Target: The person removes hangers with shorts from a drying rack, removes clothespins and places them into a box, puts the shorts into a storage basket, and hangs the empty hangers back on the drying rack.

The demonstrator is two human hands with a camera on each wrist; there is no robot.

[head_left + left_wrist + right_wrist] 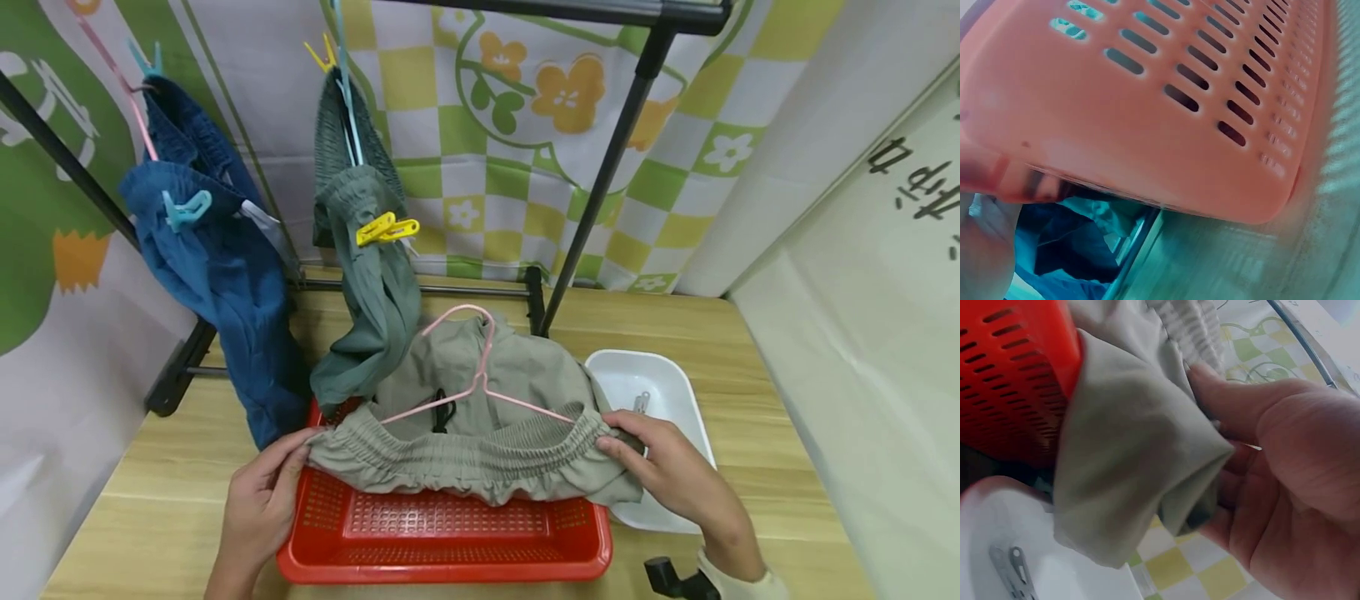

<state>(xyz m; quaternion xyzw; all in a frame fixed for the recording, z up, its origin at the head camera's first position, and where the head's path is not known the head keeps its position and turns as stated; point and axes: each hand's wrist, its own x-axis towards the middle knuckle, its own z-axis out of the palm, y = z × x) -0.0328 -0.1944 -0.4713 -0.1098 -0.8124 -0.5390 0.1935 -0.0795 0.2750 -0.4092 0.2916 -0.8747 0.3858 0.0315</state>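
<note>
A pair of khaki elastic-waist pants (pixel 480 458) lies over the back of a red plastic basket (pixel 450 573). Inside the waistband sits a pink clothes hanger (pixel 481 379), its hook pointing away from me. My left hand (pixel 258 500) pinches the left end of the waistband between thumb and fingers. At the other end, my right hand (pixel 675 467) grips the waistband, and the right wrist view shows the cloth (pixel 1129 444) folded at its fingertips. The left wrist view is mostly filled by the basket's slotted side (pixel 1085 119).
Blue pants (pixel 255 333) and green pants (pixel 375 275) hang at left from a black rack (pixel 611 167), held by blue clothespins (pixel 187 210) and yellow clothespins (pixel 387 228). Right of the basket stands a white tray (pixel 675 375) with a grey clothespin (pixel 642 402) in it.
</note>
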